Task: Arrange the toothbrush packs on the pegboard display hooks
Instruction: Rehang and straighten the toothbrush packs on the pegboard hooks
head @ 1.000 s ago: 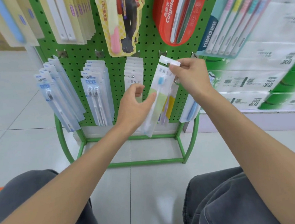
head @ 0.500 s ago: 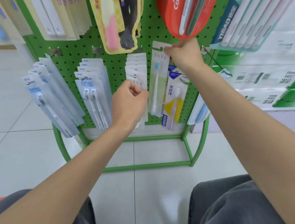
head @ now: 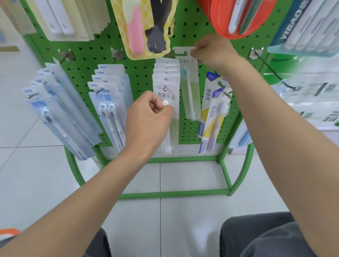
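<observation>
Found right hand (head: pixel 213 53) raised against green pegboard (head: pixel 140 74), pinching the top right corner of a clear toothbrush pack (head: pixel 188 82). Recorded that pack upright, hang tab level with the hook row, just right of the white pack stack (head: pixel 165 76). Logged left hand (head: pixel 146 126) lower, fingers curled, in front of that stack's front pack; grip not determinable. Noted blue packs (head: pixel 62 116) and twin-brush packs (head: pixel 110 104) hanging further left, a yellow-and-purple pack (head: pixel 212 112) tilted on the right, and red packs (head: pixel 242 7) just above the right hand.
</observation>
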Tool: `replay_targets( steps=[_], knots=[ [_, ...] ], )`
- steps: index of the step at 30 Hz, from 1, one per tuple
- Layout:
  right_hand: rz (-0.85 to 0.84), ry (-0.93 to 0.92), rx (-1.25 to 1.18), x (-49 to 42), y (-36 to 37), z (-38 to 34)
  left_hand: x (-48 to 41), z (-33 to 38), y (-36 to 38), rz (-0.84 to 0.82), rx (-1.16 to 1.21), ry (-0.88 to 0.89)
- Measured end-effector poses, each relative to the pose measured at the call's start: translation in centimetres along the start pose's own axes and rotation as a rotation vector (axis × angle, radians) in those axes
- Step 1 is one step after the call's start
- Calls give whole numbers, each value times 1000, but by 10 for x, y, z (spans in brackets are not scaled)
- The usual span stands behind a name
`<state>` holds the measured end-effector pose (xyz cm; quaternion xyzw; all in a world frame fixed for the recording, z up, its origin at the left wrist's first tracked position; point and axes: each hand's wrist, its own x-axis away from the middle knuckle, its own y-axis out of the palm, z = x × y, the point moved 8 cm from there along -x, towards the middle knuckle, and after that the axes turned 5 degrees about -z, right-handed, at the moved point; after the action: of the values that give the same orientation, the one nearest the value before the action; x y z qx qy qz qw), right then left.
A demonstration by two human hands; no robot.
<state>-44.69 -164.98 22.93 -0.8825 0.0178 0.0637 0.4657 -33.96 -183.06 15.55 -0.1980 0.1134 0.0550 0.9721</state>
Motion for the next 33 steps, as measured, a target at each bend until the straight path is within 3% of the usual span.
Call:
replay_targets(
  steps=[6,24,33],
  knots=[
    [-18,-81,-3,-2,2,-19,-3,-4,-3,0,-14,0],
    [-93,-79,-28,-12,26,-17,-1,-6,-4,1,-44,13],
    [-53,-169,138,9,19,-25,3,-3,-4,-15,-28,6]
  ],
)
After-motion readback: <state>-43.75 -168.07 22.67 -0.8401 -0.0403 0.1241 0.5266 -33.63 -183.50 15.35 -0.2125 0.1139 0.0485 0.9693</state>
